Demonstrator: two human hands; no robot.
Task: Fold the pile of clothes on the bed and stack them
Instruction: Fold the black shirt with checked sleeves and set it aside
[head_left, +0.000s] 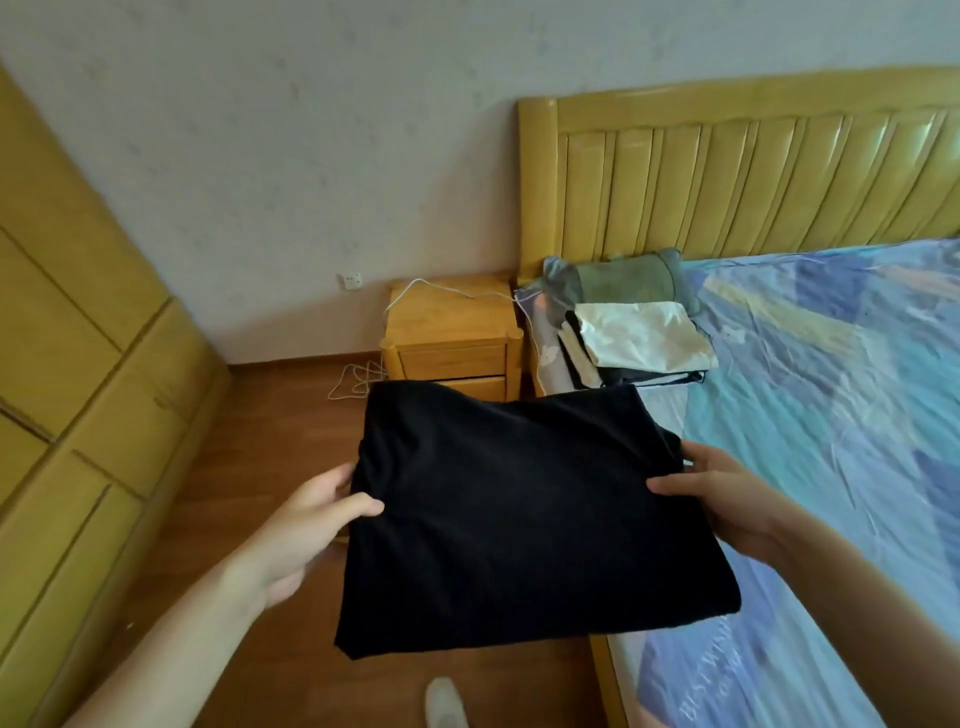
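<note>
A folded black garment (519, 514) hangs flat in the air over the bed's left edge and the floor. My left hand (306, 525) grips its left side, thumb on top. My right hand (722, 499) grips its right side, thumb on top and fingers underneath. Beyond it, near the head of the bed, lies a stack of folded clothes (639, 343) with a white piece on top and dark ones below. The bed (831, 415) has a blue patterned sheet.
A green-grey pillow (618, 278) lies behind the stack against the yellow wooden headboard (753, 176). A wooden nightstand (452, 338) with a white cable stands left of the bed. A yellow wardrobe (78, 364) fills the left side. A slipper (444, 701) shows on the wooden floor.
</note>
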